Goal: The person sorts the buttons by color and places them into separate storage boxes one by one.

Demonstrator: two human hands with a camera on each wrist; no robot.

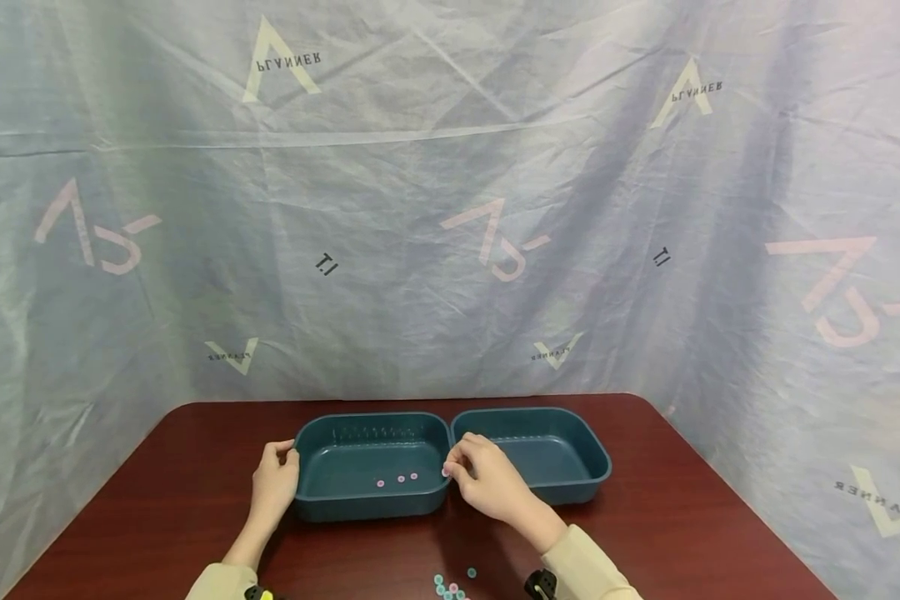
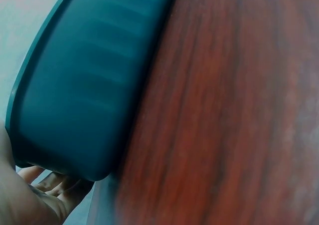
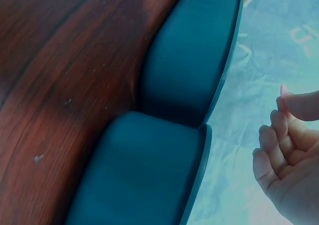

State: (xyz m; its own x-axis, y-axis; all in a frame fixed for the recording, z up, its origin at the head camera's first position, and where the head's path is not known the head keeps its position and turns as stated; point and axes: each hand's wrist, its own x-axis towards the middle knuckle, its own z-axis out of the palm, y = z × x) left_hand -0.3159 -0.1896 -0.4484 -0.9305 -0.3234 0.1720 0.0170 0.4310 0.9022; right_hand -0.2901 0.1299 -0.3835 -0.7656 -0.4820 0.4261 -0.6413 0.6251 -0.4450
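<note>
Two dark teal plastic trays stand side by side on the table. My left hand (image 1: 276, 482) holds the left end of the left tray (image 1: 367, 505), fingers at its corner. In the left wrist view the thumb lies along the rim and the fingers reach round the tray's end. Over the meeting rims of both trays, my right hand (image 1: 487, 479) pinches a small round pink button (image 3: 283, 91) between thumb and index finger. Several pink buttons (image 1: 401, 479) lie on the left tray's floor. No buttons show in the right tray (image 1: 540, 458).
Near the table's front edge lies a loose group of pale blue and pink buttons (image 1: 440, 590), with one blue button (image 1: 472, 572) a little apart. The dark red wooden table (image 1: 157, 500) ends against a hanging grey printed sheet (image 1: 390, 317).
</note>
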